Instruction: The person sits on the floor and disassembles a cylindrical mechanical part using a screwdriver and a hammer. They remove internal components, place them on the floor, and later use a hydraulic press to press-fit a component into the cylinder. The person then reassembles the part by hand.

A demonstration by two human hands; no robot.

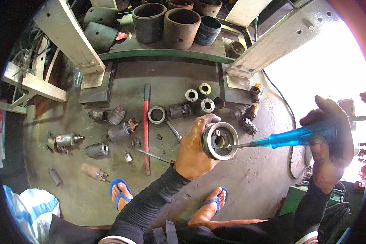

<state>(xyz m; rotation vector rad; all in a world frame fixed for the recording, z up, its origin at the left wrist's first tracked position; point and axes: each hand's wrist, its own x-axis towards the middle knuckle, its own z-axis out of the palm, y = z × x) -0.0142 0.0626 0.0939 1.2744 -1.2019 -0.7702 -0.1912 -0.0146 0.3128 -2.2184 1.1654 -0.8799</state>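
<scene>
My left hand (197,152) is wrapped round a round metal motor housing (208,140), its open end turned toward the right. Inside its rim sit a screw head and a dark central opening. A screwdriver with a see-through blue handle (288,137) reaches in from the right, its tip touching a spot inside the housing. The handle's end lies in my right hand (331,140), thumb below and fingers curled above. Below the left wrist, the thin blade of another tool (154,156) shows on the floor, its end partly hidden by my sleeve.
A red bar with a dark grip (146,122) lies on the floor among several small motors (123,130) and cylinders. A metal ring (156,115) is beside it. Large pipe sections (182,30) stand on a green-edged rack between white metal legs (69,36). A black cable (286,105) runs along the right.
</scene>
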